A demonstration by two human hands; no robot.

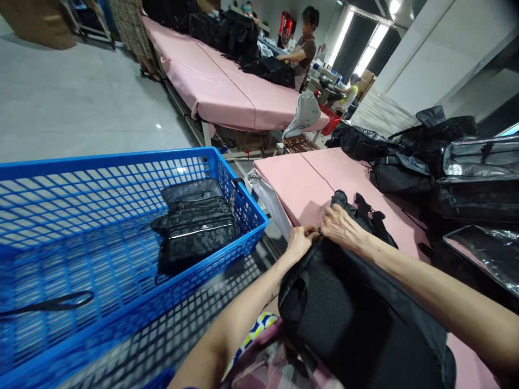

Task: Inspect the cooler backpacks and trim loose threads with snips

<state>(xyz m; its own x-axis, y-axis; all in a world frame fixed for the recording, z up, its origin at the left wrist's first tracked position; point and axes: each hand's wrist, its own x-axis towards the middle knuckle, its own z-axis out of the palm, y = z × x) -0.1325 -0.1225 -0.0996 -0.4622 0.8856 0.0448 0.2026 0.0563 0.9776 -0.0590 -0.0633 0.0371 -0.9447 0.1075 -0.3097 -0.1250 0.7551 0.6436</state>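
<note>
Both hands' fingers (311, 235) pinching black backpack (357, 313)

The black backpack (357, 313) at lower right is matt woven cloth (one panel is coarse mesh). The blue basket (121, 162) on the left is slightly shiny plastic lattice. Smooth, matt pink covering lies over the desk (300, 183). Glossy clear film wraps the bags (478, 162) at the right edge.

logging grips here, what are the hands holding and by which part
Both hands pinch the black backpack at its top edge, the left hand next to the right hand. Whether the fingers hold a zipper pull cannot be told.
</note>
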